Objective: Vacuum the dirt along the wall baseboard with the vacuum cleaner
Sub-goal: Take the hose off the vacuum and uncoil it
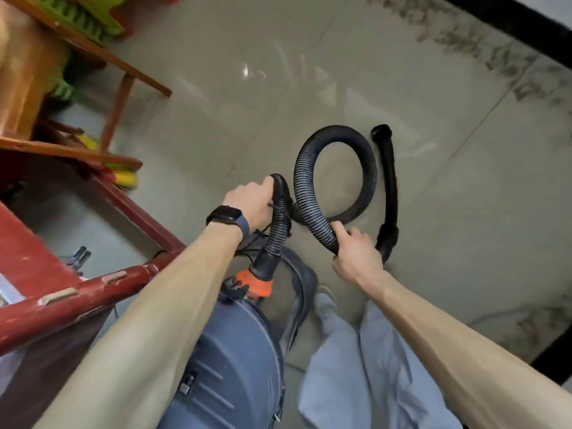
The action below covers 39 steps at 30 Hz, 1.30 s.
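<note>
The vacuum cleaner [229, 351] stands on the floor [247, 119] by the person's feet, its hose [337, 134] looped. The left grip [247, 202] curls round the hose close to the machine and the right grip [356, 252] round it further along, probably to unwind it toward the dirt [501, 61] by the baseboard [507, 21], well apart.

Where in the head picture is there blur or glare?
Head view: the hose, left hand and right hand are fairly sharp; the wooden furniture at upper left and the dirt by the baseboard are blurred; white glare spots lie on the glossy floor.
</note>
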Available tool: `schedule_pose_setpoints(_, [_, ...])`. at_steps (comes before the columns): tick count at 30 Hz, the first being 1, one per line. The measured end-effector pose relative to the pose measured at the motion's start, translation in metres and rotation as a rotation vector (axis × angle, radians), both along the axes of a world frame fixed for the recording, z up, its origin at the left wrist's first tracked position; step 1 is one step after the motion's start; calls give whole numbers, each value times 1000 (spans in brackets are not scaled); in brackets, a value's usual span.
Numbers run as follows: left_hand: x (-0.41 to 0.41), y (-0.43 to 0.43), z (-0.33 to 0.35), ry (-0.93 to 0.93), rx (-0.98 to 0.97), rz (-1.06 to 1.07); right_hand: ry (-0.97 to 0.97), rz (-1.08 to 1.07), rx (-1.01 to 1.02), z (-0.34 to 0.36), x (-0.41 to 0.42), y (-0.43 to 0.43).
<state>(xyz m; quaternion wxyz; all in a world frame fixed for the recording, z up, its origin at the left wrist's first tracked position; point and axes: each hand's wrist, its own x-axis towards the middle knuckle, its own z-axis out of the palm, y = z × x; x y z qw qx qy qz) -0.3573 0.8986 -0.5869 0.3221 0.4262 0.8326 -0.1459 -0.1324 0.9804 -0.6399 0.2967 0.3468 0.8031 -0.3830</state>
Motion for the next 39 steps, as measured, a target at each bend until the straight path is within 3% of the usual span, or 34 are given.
schedule_pose_setpoints(2, [5, -2, -10, -83, 65, 209, -55, 66, 16, -8, -6, -5])
schedule_pose_setpoints(6, [4, 1, -34, -367, 347, 993, -169, -13, 119, -22, -11, -11])
schedule_pose_setpoints(7, [-3, 0, -38, -404, 392, 1105, -186, -48, 125, -25, -12, -10])
schedule_pose_setpoints(11, [-23, -10, -49, -378, 288, 935, -163, -114, -19, -32, -26, -11])
schedule_pose_setpoints(15, [-29, -12, -52, -398, 243, 901, 9, -575, -396, -20, -91, -28])
schedule_pose_setpoints(17, [-33, -9, -51, -381, 219, 861, 29, -699, -475, -22, -125, -32])
schedule_pose_setpoints(21, [-50, -5, -49, -356, 221, 899, -9, -591, -304, -25, -136, -37])
schedule_pose_setpoints(25, [-58, 4, -51, -424, 237, 1126, 55, -565, -334, -16, -122, -37])
schedule_pose_setpoints(31, [-63, 30, -54, -523, 197, 1029, 135, -513, -483, -24, -110, -36])
schedule_pose_setpoints(34, [-63, 36, -55, -655, 194, 1039, 196, -600, -581, -31, -108, -30])
schedule_pose_setpoints(39, [-60, 40, -55, -671, 209, 986, 279, -781, -578, -23, -126, -21])
